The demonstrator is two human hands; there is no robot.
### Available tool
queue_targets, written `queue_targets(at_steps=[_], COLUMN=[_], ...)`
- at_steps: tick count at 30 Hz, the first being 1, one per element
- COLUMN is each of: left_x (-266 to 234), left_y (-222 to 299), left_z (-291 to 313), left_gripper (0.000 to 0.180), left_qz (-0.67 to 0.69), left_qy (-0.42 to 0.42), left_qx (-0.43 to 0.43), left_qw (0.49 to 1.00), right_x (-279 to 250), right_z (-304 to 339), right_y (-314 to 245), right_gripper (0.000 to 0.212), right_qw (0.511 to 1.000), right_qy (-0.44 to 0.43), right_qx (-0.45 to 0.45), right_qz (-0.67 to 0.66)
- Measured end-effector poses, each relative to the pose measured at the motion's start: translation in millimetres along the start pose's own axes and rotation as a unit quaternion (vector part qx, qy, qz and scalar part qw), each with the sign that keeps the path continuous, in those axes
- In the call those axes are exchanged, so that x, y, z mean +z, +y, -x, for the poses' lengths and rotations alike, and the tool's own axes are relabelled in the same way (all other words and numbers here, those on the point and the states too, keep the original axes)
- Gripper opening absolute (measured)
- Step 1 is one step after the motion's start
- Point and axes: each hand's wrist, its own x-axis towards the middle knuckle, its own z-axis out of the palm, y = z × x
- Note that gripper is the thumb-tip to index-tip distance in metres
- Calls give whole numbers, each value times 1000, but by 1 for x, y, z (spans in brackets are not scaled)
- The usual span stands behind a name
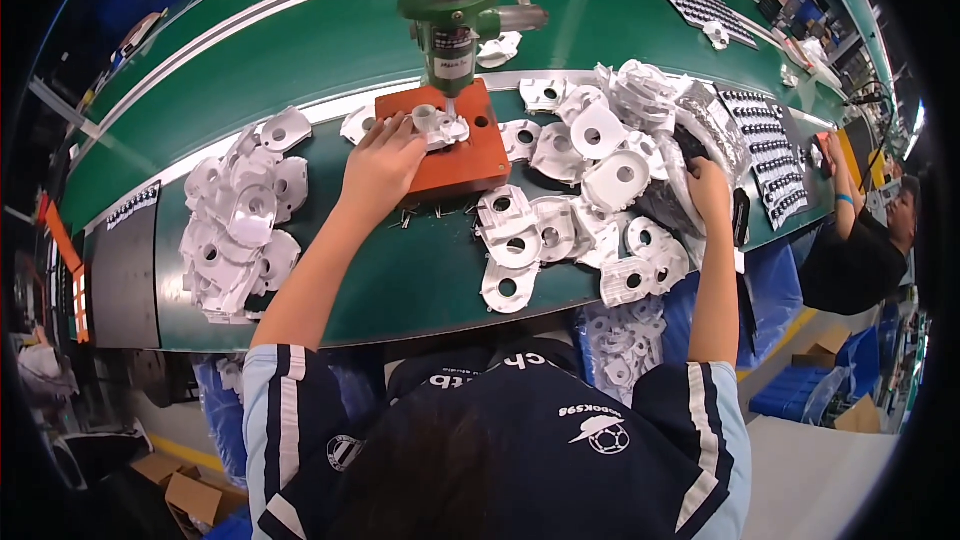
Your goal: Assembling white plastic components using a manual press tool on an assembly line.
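Observation:
A small white plastic housing (447, 132) sits on an orange fixture block (450, 172), under the tip of a green and metal upright driver (450, 50). My left hand (388, 158) lies over the block's left side, its fingers together and holding the housing from the left. Out to the right, my right hand (709, 190) is at the opening of a clear plastic bag (715, 130), fingers curled inward. What those fingers hold, if anything, is hidden. White plastic housings (615, 180) with round holes are heaped between the block and the bag.
Another pile of white housings (245, 205) stands at the left on the green table (370, 290). Trays of small dark parts (765, 155) lie beyond the bag. Loose screws (406, 217) are scattered before the block. A co-worker (860, 250) sits at the far right.

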Motion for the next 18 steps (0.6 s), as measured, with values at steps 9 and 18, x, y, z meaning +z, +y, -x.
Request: queue_targets(at_steps=[9,18], left_x=[9,1], left_y=[-13,15], left_z=[-1,1], left_gripper=[16,55], left_qz=[94,69], left_qy=[-98,-79], left_qx=[-15,-27], left_qw=[991,994], right_x=[-15,-58], right_z=[15,17], right_y=[-1,-133], right_gripper=[15,17], right_qw=[991,933], right_qy=[77,89], right_qx=[-31,-149], right_qz=[-109,-315])
